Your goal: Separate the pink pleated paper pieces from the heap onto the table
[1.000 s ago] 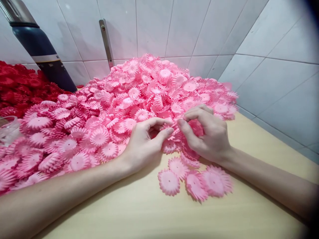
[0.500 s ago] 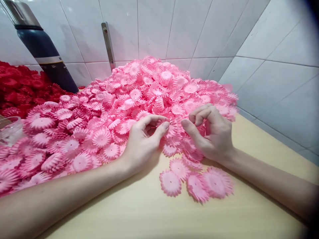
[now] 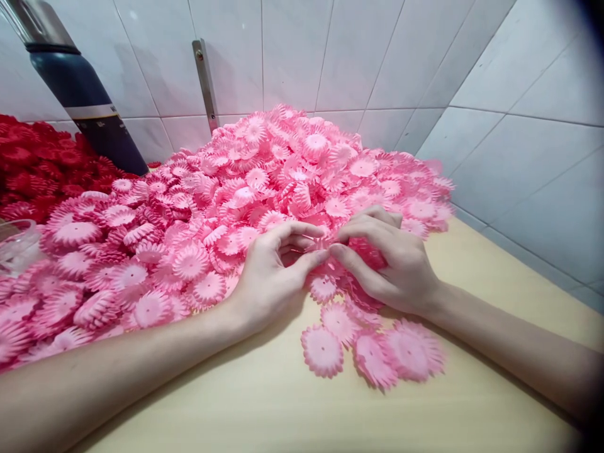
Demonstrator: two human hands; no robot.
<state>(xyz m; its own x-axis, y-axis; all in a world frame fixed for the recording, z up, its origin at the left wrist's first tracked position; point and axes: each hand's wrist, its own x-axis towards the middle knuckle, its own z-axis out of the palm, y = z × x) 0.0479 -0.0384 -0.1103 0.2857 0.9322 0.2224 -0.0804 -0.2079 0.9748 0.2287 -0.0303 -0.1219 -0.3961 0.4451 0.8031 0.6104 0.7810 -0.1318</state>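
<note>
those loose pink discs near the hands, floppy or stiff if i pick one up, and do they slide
Probably light and floppy: the discs look thin, with fringed edges that curl. Unlikely to roll, since they lie flat on the table. A push would likely slide them, though fringes may snag in the pile.
</note>
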